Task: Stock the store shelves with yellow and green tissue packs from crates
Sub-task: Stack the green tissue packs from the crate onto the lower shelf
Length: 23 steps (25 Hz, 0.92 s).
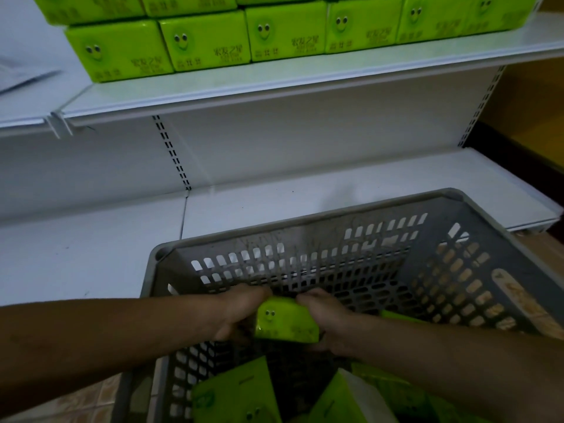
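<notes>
A green tissue pack [285,323] with a smiley face is held inside the grey perforated crate [305,236]. My left hand [241,309] grips its left end and my right hand [326,315] grips its right end, fingers curled over the top. More green packs [235,392] lie loose at the crate's bottom, partly hidden by my forearms. On the upper shelf [274,83] stand several stacked green packs [207,41] in rows, faces forward.
The white lower shelf [274,206] runs behind the crate with bare surface. A slotted upright [172,151] divides the back panel. A wooden wall and dark baseboard [531,123] are at right. Tiled floor [91,395] shows at lower left.
</notes>
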Available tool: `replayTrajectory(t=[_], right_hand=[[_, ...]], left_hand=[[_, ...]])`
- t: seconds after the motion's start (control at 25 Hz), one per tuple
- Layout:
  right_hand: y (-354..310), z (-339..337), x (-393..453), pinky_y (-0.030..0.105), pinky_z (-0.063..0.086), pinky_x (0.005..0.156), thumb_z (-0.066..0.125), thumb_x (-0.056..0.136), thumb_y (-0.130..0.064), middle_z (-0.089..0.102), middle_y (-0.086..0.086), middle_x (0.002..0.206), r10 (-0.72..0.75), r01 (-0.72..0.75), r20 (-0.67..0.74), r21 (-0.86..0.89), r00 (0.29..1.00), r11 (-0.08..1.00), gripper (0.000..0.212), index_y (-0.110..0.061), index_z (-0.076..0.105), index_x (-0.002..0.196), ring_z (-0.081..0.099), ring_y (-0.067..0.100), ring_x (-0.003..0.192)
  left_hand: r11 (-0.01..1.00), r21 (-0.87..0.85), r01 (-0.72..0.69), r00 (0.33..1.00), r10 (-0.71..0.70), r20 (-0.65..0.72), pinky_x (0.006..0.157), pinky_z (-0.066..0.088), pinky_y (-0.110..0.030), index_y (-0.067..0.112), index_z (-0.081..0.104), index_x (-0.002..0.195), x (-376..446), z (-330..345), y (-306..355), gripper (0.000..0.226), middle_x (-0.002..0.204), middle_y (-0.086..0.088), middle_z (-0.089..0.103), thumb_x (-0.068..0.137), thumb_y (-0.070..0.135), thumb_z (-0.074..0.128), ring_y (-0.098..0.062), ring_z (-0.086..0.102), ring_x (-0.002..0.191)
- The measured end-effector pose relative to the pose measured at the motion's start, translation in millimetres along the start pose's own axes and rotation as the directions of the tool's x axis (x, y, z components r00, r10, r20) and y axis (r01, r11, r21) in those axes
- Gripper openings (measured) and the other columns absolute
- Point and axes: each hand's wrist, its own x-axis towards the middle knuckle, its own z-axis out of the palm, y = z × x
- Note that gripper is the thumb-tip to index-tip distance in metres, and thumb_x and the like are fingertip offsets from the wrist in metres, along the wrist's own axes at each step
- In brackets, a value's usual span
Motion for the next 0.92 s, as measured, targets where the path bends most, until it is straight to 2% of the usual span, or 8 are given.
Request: replayTrajectory(t=[0.12, 0.24, 0.32, 0.44, 0.56, 0.72, 0.8, 0.92], right_hand=[[-2, -20, -11, 0.033, 0.052, 0.061, 0.064, 0.092, -0.029, 0.064, 0.011, 0.095, -0.125, 0.136, -0.124, 0.086, 0.984, 0.987, 0.011, -0.019, 0.061, 0.088, 0.063, 0.028, 0.078], [-9, -30, -31, 0.037, 0.054, 0.071, 0.074, 0.084, -0.022, 0.066, 0.011, 0.096, -0.239, 0.264, -0.221, 0.092, 0.946, 0.960, 0.011, -0.014, 0.067, 0.082, 0.063, 0.029, 0.089], [-12, -37, -45, 0.032, 0.050, 0.067, 0.076, 0.080, -0.019, 0.066, 0.008, 0.087, -0.302, 0.330, -0.238, 0.085, 0.923, 0.940, 0.011, -0.014, 0.066, 0.077, 0.062, 0.024, 0.084], [-22, -52, -64, 0.028, 0.042, 0.063, 0.075, 0.078, -0.013, 0.061, 0.007, 0.079, -0.419, 0.433, -0.218, 0.022, 0.882, 0.901, 0.015, -0.017, 0.062, 0.072, 0.057, 0.019, 0.074], [-42, -70, -77, 0.029, 0.042, 0.063, 0.071, 0.079, -0.004, 0.062, 0.004, 0.078, -0.505, 0.517, -0.174, 0.030, 0.845, 0.855, 0.018, -0.018, 0.060, 0.076, 0.057, 0.017, 0.072], [-62, -85, -92, 0.029, 0.044, 0.065, 0.064, 0.083, -0.002, 0.063, 0.003, 0.074, -0.578, 0.586, -0.125, 0.037, 0.806, 0.809, 0.016, -0.017, 0.063, 0.076, 0.058, 0.015, 0.070], [-69, -86, -97, 0.028, 0.042, 0.062, 0.064, 0.084, -0.005, 0.060, 0.000, 0.066, -0.601, 0.615, -0.161, 0.049, 0.783, 0.787, 0.020, -0.018, 0.063, 0.070, 0.055, 0.013, 0.065], [-88, -91, -112, 0.029, 0.043, 0.065, 0.063, 0.085, -0.008, 0.058, -0.001, 0.065, -0.653, 0.686, -0.259, 0.058, 0.712, 0.725, 0.021, -0.019, 0.061, 0.068, 0.054, 0.014, 0.067]], left_hand=[[0.986, -0.167, 0.002, 1.000, -0.002, 0.004, 0.073, 0.056, -0.038, 0.010, 0.062, 0.099, -22, 18, 10, 0.028, 0.069, -0.009, 0.058, 0.099, 0.034, 0.049, -0.024, 0.058, 0.068], [0.966, -0.259, -0.003, 1.000, 0.008, 0.021, 0.076, 0.058, -0.042, 0.012, 0.064, 0.107, -36, 29, 20, 0.032, 0.065, -0.006, 0.060, 0.098, 0.039, 0.051, -0.020, 0.056, 0.063], [0.971, -0.241, -0.008, 0.998, 0.021, 0.053, 0.080, 0.059, -0.045, 0.016, 0.065, 0.109, -41, 29, 27, 0.032, 0.073, -0.005, 0.062, 0.095, 0.043, 0.053, -0.017, 0.056, 0.062], [0.981, -0.192, 0.013, 0.979, 0.027, 0.203, 0.084, 0.058, -0.045, 0.016, 0.067, 0.106, -46, 17, 36, 0.037, 0.099, -0.013, 0.066, 0.088, 0.048, 0.060, -0.026, 0.065, 0.090], [0.991, -0.133, 0.027, 0.922, 0.026, 0.385, 0.086, 0.056, -0.043, 0.014, 0.065, 0.120, -46, 8, 40, 0.056, 0.123, -0.018, 0.064, 0.080, 0.053, 0.063, -0.031, 0.064, 0.107], [0.997, -0.058, -0.059, 0.820, 0.082, 0.567, 0.093, 0.052, -0.047, 0.018, 0.059, 0.130, -51, 14, 49, 0.061, 0.126, -0.010, 0.066, 0.083, 0.056, 0.061, -0.029, 0.063, 0.114], [0.990, -0.103, -0.091, 0.776, 0.135, 0.616, 0.095, 0.052, -0.050, 0.014, 0.057, 0.132, -56, 16, 63, 0.069, 0.129, -0.011, 0.064, 0.077, 0.055, 0.066, -0.031, 0.062, 0.116], [0.967, -0.202, -0.156, 0.698, 0.253, 0.670, 0.085, 0.056, -0.049, 0.019, 0.054, 0.135, -71, 19, 93, 0.076, 0.131, -0.012, 0.062, 0.070, 0.047, 0.081, -0.031, 0.063, 0.113]])
